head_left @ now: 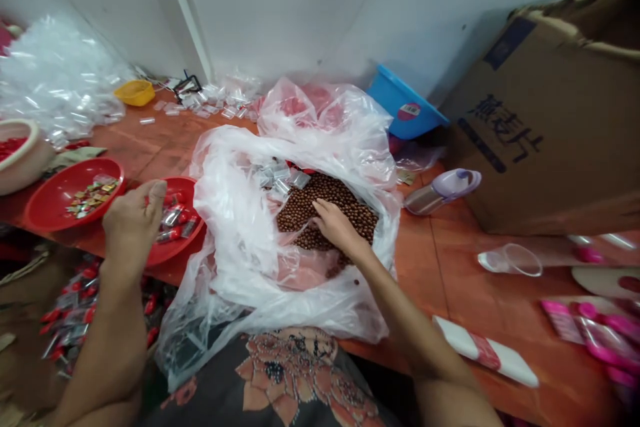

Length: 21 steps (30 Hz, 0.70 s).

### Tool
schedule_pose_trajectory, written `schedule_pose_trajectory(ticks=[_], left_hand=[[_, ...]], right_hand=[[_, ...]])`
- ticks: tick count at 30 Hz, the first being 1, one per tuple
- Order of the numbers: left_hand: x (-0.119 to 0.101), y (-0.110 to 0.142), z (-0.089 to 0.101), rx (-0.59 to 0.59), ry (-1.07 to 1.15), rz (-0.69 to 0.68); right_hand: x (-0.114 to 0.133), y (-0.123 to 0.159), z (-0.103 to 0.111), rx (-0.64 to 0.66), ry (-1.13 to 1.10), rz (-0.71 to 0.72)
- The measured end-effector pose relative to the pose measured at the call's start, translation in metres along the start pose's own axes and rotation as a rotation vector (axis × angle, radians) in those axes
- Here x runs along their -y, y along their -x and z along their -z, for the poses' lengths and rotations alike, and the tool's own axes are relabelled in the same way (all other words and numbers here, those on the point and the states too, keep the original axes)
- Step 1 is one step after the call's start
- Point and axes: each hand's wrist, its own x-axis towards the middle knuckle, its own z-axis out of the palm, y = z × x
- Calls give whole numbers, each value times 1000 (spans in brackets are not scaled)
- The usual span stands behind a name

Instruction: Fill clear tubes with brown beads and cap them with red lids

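A large clear plastic bag [240, 240] lies open on the orange table, holding a heap of small brown beads [345, 203] and some tiny clear packets [280, 177]. My right hand [337, 227] reaches into the bag and rests on the beads, fingers curled down into them. My left hand [131, 223] hovers over a red dish [193, 190] of small red-filled packets, its fingers curled loosely; what it holds, if anything, is hidden.
A second red dish [43, 210] of mixed small pieces sits at the left, beside a cream bowl [23, 170]. A cardboard box [550, 127], blue basin [400, 103], purple-lidded bottle [443, 190] and clear cup [510, 260] stand right. Clear bags [55, 80] pile at back left.
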Motion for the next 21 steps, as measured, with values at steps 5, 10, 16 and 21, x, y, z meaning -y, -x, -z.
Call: schedule_pose_trajectory(ticks=[5, 10, 16, 21], left_hand=[[-63, -8, -59, -6, 187, -311], [-162, 12, -184, 683, 43, -587], [-178, 11, -257, 690, -60, -560], [-155, 12, -256, 774, 9, -538]], right_hand=[[-41, -80, 4, -47, -36, -43], [-41, -131, 6, 98, 46, -1], [-47, -117, 13, 227, 112, -49], [-56, -67, 31, 211, 129, -120]])
